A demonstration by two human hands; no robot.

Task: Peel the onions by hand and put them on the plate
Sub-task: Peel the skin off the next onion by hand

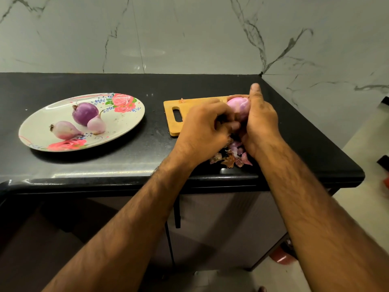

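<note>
1. Our two forearms reached in from the bottom edge and met above the right part of the black counter (126, 163).
2. Nearest on that counter, a heap of peel scraps (232, 157), dry brown and pink, lay under our wrists, close to the front edge.
3. Our left hand (202, 127) had its fingers curled in tight, the tips pinching at the near, lower side of the held onion (239, 108).
4. Our right hand (261, 125) wrapped the same bulb from the right, fingers closed round it and thumb standing straight up.
5. That onion, pink and glossy, sat raised between both hands over the wooden cutting board (171, 116). We could not tell its long axis, since our hands covered most of it.
6. Well to the left, a flowered plate (132, 119) carried three onions:
   - the pale onion (65, 130) lay on its side, long axis left to right, root tuft at the left and tapered tip to the right;
   - the small onion (96, 124) pointed its thin stem up and to the right;
   - the dark purple onion (85, 113) touched the small one, tuft toward the upper left.
7. Farthest off rose the veined marble wall (189, 39).
</note>
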